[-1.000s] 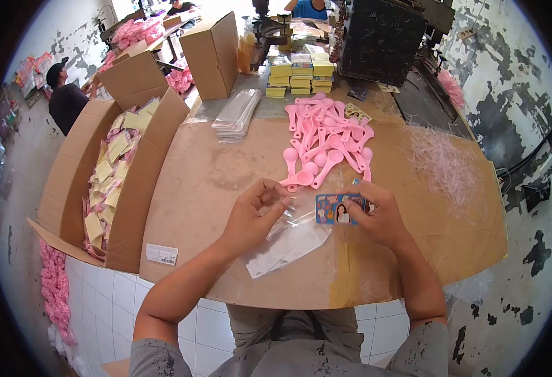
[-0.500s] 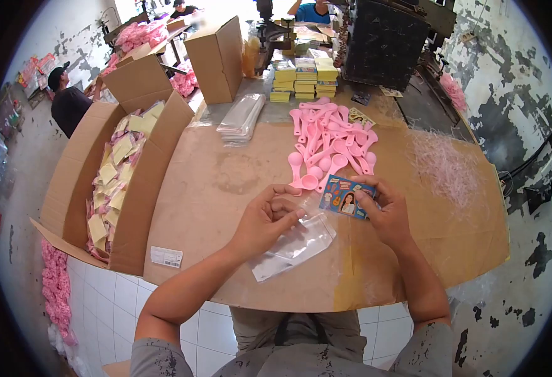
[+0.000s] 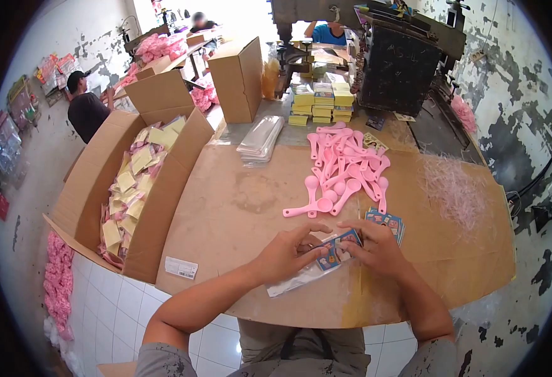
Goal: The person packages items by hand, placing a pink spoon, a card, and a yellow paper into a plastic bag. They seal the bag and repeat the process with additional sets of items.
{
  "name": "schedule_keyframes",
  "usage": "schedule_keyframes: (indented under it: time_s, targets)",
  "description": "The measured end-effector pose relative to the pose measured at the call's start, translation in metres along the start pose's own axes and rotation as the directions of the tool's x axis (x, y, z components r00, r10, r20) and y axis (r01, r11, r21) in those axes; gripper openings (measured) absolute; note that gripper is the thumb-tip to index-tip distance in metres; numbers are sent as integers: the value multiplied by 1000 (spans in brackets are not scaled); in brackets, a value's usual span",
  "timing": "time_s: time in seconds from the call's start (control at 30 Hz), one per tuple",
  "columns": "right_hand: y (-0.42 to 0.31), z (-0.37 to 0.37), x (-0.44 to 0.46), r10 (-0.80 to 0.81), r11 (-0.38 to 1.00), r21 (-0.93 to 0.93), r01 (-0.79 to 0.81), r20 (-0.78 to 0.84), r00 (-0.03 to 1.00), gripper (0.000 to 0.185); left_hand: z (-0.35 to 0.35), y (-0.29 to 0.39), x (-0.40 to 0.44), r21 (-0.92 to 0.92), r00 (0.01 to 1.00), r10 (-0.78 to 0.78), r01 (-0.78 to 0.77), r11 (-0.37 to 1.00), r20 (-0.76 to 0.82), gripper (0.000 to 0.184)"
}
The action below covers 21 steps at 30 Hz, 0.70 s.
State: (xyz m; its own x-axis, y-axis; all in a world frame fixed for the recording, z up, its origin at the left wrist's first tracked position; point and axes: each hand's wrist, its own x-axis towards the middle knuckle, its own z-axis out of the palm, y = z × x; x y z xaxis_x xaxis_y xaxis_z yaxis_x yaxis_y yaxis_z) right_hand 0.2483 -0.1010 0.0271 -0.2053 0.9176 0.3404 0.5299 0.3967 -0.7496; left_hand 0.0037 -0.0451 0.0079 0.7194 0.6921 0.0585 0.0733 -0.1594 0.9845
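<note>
My right hand (image 3: 376, 250) grips a blue printed card (image 3: 337, 251) by its right side, thumb and fingers closed on it. My left hand (image 3: 293, 252) pinches a clear plastic bag (image 3: 296, 281) near its mouth, its fingertips by the card's left end. The card overlaps the bag's mouth; how far inside it lies I cannot tell. A small stack of the same cards (image 3: 394, 222) rests on the cardboard-covered table, just beyond my right hand. Farther off lies a heap of pink measuring spoons (image 3: 345, 164).
An open carton (image 3: 170, 210) of yellow-and-pink packets stands at left. Clear bags (image 3: 260, 139) lie piled near card stacks (image 3: 314, 103). Plastic shreds (image 3: 455, 188) cover the right side. A person (image 3: 87, 110) is at far left; another (image 3: 329, 32) is behind the machine (image 3: 392, 63).
The card has come down and left onto the bag's mouth. A stack of cards now lies on the table beyond my right hand. One spoon lies farther left of the heap. The view has shifted.
</note>
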Motion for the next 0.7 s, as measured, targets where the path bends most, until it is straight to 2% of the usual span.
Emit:
schedule_keyframes:
  time_s: [0.1, 0.2, 0.23, 0.3, 0.4, 0.5, 0.6, 0.7]
  targets:
    - [17, 10, 0, 190, 912, 391, -123, -137, 972, 27, 1, -1, 1, -32, 998, 0, -2, 999, -63, 41]
    - [15, 8, -1, 170, 906, 399, -138, -47, 984, 24, 0, -5, 2, -133, 988, 24, -44, 990, -152, 41]
    - [13, 8, 0, 95, 950, 300, -84, -22, 995, 23, 1, -6, 3, -172, 983, 33, -65, 983, -180, 41]
    - [6, 9, 1, -44, 995, 96, 39, 50, 998, 22, 1, -2, 1, -118, 988, -1, -18, 993, -156, 42]
    - [8, 17, -3, 44, 989, 134, -56, 92, 995, 21, 2, -3, 2, -91, 992, -7, -5, 996, -130, 43]
    - [7, 14, 0, 79, 995, 66, -81, 35, 996, 20, 2, -10, 2, -42, 996, -21, 18, 999, -82, 41]
    - [5, 6, 3, -10, 1000, -6, 11, 172, 985, 17, 2, -14, 2, -57, 999, -46, 44, 997, -29, 37]
    - [5, -9, 9, -122, 993, 20, 120, 191, 974, 19, 1, -16, 5, -84, 997, -79, 77, 993, -15, 34]
